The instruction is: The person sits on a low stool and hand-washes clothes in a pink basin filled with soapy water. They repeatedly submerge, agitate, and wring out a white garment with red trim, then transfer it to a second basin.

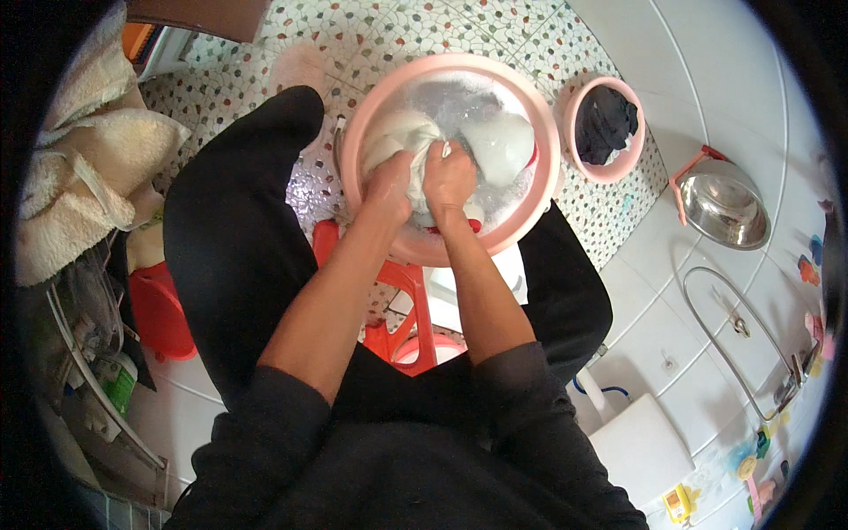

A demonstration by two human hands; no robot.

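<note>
A large pink plastic basin of soapy water stands between my knees. Over it, both of my hands grip a bunched white cloth. My left hand clasps it from the left, and my right hand is closed around it just beside, with a bit of white fabric showing at the thumb. To the right, a pale swollen piece of fabric bulges out of the water. Small red bits show near my right wrist; what they belong to is partly hidden.
A smaller pink basin with dark cloth stands by the tiled wall. A steel bowl hangs there. Red plastic lies beneath me; towels hang left. A shower hose loops on the right wall.
</note>
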